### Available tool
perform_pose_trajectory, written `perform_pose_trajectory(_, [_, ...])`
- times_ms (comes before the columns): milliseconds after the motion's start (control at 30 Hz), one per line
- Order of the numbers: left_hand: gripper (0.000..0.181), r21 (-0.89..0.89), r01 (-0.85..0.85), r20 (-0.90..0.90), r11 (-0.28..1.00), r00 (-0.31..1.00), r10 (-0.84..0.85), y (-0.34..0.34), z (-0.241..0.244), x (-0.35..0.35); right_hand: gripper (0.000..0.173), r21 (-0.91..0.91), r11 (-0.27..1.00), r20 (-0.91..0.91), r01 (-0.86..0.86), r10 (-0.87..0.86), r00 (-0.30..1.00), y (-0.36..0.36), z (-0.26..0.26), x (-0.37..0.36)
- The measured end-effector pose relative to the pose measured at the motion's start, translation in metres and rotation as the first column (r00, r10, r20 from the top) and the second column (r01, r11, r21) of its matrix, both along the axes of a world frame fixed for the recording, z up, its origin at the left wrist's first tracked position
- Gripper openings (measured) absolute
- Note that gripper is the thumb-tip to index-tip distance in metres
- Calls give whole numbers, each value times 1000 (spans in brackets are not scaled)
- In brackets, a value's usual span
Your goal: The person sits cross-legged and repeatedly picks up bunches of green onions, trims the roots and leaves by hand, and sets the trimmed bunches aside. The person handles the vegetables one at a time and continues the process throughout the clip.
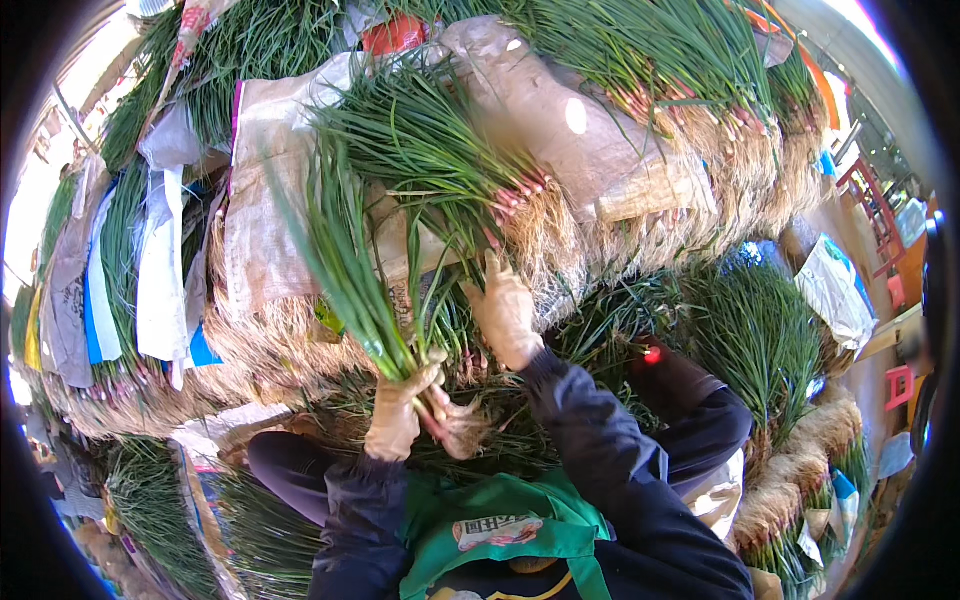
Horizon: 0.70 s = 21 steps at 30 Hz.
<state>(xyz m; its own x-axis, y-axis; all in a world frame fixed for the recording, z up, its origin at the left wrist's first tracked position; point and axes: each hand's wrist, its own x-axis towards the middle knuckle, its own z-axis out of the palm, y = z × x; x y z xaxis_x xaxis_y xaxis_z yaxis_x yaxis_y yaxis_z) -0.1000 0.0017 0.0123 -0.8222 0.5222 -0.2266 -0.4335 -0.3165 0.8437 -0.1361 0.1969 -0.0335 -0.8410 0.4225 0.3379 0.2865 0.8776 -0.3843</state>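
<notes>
My left hand (pixel 401 409), in a pale glove, is closed around a small bunch of green onions (pixel 360 322). Their leaves point up and away, and the reddish bulbs and roots hang below the fist. To its right and farther off, my right hand (pixel 504 307), gloved too, reaches to the root end of a larger pile of green onions (pixel 442 142) lying on woven sacks. Its fingertips are near a reddish stem; whether they grip it cannot be told. More loose stems (pixel 465 337) stand between the two hands.
A beige woven sack (pixel 262 187) and a brownish one (pixel 555 127) cover stacked bundles ahead. Long rows of bundled green onions (pixel 645 60) lie beyond. Another upright bundle (pixel 757 322) stands at the right. Cut leaves lie around my legs, below a green apron (pixel 495 495).
</notes>
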Motion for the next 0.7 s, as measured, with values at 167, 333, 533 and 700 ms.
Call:
perform_pose_trajectory(167, [41,199,45,71,979,996,-60,-66,7,6,42,-104,971,410,-214,238,881,-9,2,-6])
perform_pose_trajectory(333, [28,-13,-86,106,996,991,87,-65,24,20,28,-298,617,621,-729,705,343,11,-9,109])
perform_pose_trajectory(533, [32,-11,-33,249,999,968,35,-49,-27,40,32,723,528,455,-446,122,882,58,36,77])
perform_pose_trajectory(700, [35,-14,102,313,995,945,-93,-32,-6,41,13,-217,958,-210,-188,142,967,94,51,-44])
